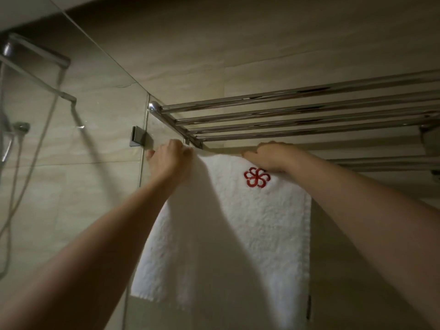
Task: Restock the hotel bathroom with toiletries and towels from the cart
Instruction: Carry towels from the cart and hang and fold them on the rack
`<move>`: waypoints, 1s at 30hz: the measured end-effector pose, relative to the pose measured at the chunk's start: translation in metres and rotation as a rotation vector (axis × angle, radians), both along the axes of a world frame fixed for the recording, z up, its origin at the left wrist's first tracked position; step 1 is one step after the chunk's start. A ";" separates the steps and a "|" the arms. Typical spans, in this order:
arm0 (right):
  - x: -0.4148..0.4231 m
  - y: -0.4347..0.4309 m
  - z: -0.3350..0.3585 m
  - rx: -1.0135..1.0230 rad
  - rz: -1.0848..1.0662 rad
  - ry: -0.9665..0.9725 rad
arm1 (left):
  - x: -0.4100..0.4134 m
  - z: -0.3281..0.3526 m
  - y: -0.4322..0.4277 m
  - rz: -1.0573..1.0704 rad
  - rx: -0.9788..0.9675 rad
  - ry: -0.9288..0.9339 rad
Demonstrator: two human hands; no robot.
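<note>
A white towel [252, 225] with a red flower emblem [257, 177] hangs down from the bar under a chrome towel rack [297, 115] fixed high on the wall. My left hand [170, 156] grips the towel's upper left corner, fingers curled over its top edge. My right hand [269, 157] lies on the towel's top edge just above the emblem, fingers curled over the edge toward the wall. The towel's top edge and the bar it hangs on are hidden behind both hands.
A glass shower screen [100, 115] stands at the left, held to the wall by a metal clamp [138, 139]. Behind it are a shower hose [31, 163] and fittings. The beige tiled wall [238, 44] fills the background.
</note>
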State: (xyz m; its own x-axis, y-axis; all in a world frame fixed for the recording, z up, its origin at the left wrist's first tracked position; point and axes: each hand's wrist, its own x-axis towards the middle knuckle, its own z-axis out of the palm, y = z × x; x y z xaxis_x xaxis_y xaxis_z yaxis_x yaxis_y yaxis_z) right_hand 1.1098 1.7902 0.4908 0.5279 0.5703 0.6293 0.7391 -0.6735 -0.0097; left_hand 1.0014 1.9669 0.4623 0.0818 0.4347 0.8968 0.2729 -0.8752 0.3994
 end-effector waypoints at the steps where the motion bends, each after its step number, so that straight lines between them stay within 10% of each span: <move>1: 0.003 -0.004 -0.006 0.042 -0.008 -0.144 | 0.003 0.002 0.003 0.066 -0.001 0.060; 8: 0.019 -0.022 -0.042 0.270 -0.098 -0.515 | 0.022 -0.006 0.019 -0.001 -0.279 0.118; 20: 0.033 -0.023 0.002 0.107 0.184 0.221 | 0.058 -0.037 -0.046 -0.116 0.332 0.163; 30: 0.033 -0.049 -0.028 0.244 0.095 -0.359 | 0.044 -0.038 -0.060 -0.085 0.209 0.343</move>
